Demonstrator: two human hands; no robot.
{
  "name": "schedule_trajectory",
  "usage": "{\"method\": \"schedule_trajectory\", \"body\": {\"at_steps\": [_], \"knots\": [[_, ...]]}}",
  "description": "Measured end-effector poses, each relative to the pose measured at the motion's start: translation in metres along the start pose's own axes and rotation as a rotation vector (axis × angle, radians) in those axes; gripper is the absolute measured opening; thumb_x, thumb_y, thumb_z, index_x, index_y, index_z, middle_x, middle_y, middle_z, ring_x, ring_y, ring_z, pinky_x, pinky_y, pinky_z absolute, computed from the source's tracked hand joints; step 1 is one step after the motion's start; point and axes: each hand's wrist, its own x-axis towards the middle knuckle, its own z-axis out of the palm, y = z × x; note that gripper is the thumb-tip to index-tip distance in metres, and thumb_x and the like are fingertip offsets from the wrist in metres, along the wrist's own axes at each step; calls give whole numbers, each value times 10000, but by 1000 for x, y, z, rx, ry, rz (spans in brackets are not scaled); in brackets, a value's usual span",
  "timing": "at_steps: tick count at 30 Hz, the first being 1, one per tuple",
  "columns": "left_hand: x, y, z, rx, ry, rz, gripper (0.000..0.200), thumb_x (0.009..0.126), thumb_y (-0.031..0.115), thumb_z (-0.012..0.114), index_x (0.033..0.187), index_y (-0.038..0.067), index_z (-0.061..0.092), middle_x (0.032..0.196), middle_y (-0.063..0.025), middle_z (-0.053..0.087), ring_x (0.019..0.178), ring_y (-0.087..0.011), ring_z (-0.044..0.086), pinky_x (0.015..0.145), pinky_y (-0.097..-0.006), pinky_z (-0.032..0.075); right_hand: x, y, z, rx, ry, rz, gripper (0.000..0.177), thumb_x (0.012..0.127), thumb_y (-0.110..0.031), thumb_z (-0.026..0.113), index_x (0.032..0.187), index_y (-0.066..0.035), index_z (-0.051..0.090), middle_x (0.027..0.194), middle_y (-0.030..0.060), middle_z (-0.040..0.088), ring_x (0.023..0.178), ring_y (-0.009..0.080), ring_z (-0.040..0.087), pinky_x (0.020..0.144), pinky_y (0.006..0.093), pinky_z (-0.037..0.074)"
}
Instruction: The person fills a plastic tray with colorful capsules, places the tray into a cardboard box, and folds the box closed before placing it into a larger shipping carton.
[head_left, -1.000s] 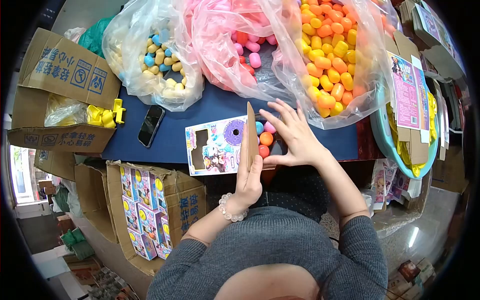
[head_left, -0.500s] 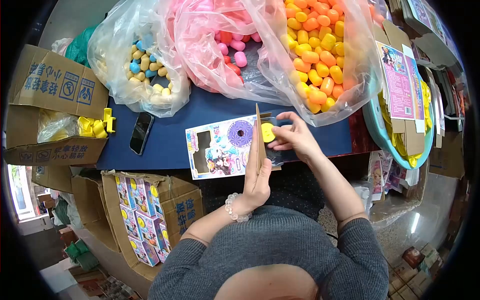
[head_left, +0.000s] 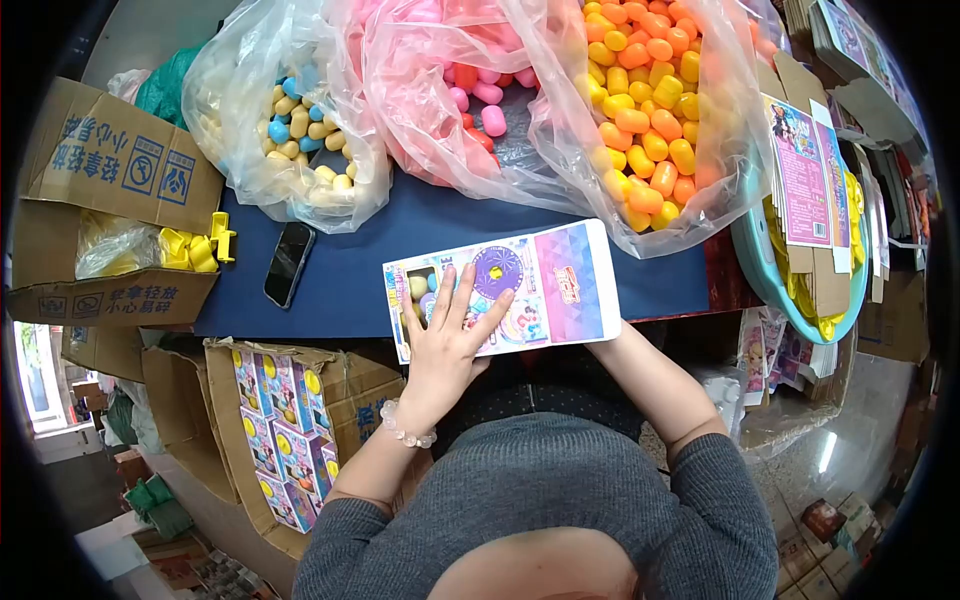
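Fingers spread wide and laid flat, the left hand rests over the window end of the printed box, its bracelet just off the box's near edge; the right forearm reaches the box's near right corner, where the hand is hidden behind it, so I cannot tell how that one grips.

The box is tilted a little, its long flap stretched out to the right with a white tip; its purple dial (a small yellow spot sits at the centre) faces up, and round pale pieces show in the window, partly covered by the fingers.

Left of the box, on the blue tabletop, lies a phone; farther left stands a carton with yellow parts; beyond the box are clear bags, one with cream and blue capsules, one with pink and red capsules, one with orange and yellow capsules; right of it is a turquoise basin; below and left, an open carton holds packed boxes.
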Motion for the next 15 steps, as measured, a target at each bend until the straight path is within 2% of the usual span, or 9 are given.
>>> {"method": "schedule_trajectory", "body": {"at_steps": [2, 4, 6, 7, 9, 10, 12, 13, 15], "knots": [[0, -8, 7, 76, 61, 69, 947, 562, 239, 898, 1425, 338, 522, 1551, -174, 369, 1418, -361, 379, 1108, -636, 265, 14, 18, -35, 452, -558, -143, 605, 1037, -473, 387, 1489, -72, 383, 1487, 145, 455, 1322, 308, 497, 1085, 468, 433], [7, -16, 3, 12, 110, 145, 920, 578, 214, 881, 1420, 329, 529, 1507, -176, 435, 1381, -359, 431, 1104, -587, 317, 7, 13, -21, 374, -462, -209, 602, 1033, -467, 403, 1486, -71, 388, 1485, 145, 457, 1327, 299, 495, 1085, 470, 434], [9, -23, -9, 17, 98, 197, 895, 570, 233, 893, 1397, 307, 557, 1461, -184, 491, 1331, -365, 495, 1072, -522, 395, -10, 3, 1, -37, 78, -167, 577, 1048, -440, 372, 1485, -63, 384, 1472, 148, 473, 1292, 299, 530, 1078, 470, 448], [12, -26, -13, -9, 92, 219, 880, 570, 239, 896, 1386, 293, 571, 1453, -186, 500, 1316, -369, 512, 1057, -503, 420, -16, -8, 5, 0, 132, -82, 512, 1024, -321, 489, 1449, -41, 433, 1441, 135, 514, 1269, 289, 554, 1065, 433, 456], [18, -29, -25, -13, 66, 225, 863, 553, 262, 905, 1360, 252, 598, 1420, -191, 532, 1251, -374, 569, 997, -431, 487, -44, -28, 7, -913, 115, -432, 424, 956, -150, 594, 1356, -21, 536, 1340, 157, 603, 1235, 267, 586, 1015, 384, 480], [22, -28, -29, 3, 60, 242, 863, 543, 262, 908, 1352, 241, 606, 1413, -191, 538, 1233, -375, 582, 981, -414, 502, -62, -42, -4, -1172, 126, -556, 298, 888, -47, 641, 1181, 4, 644, 1083, 162, 716, 1047, 228, 682, 887, 352, 528], [29, -26, -36, -40, 3, 224, 879, 537, 254, 913, 1356, 209, 597, 1379, -225, 554, 1210, -412, 586, 985, -447, 499, -145, -95, 19, -1439, 369, -478, 172, 901, -66, 641, 1046, 19, 680, 845, 139, 726, 799, 180, 713, 735, 325, 550], [32, -27, -36, -52, 14, 234, 878, 530, 254, 916, 1348, 204, 603, 1376, -230, 556, 1187, -414, 600, 960, -437, 514, -181, -113, 21, -1347, 618, -745, 136, 917, -90, 644, 968, 28, 687, 712, 87, 697, 649, 132, 678, 624, 281, 527], [35, -23, -40, -46, 20, 236, 880, 523, 249, 918, 1343, 195, 605, 1374, -235, 555, 1178, -417, 606, 957, -433, 517, -255, -161, -2, -1215, 1153, -1011, 138, 949, -106, 624, 945, 17, 687, 697, 74, 674, 635, 100, 654, 572, 237, 485]]}}
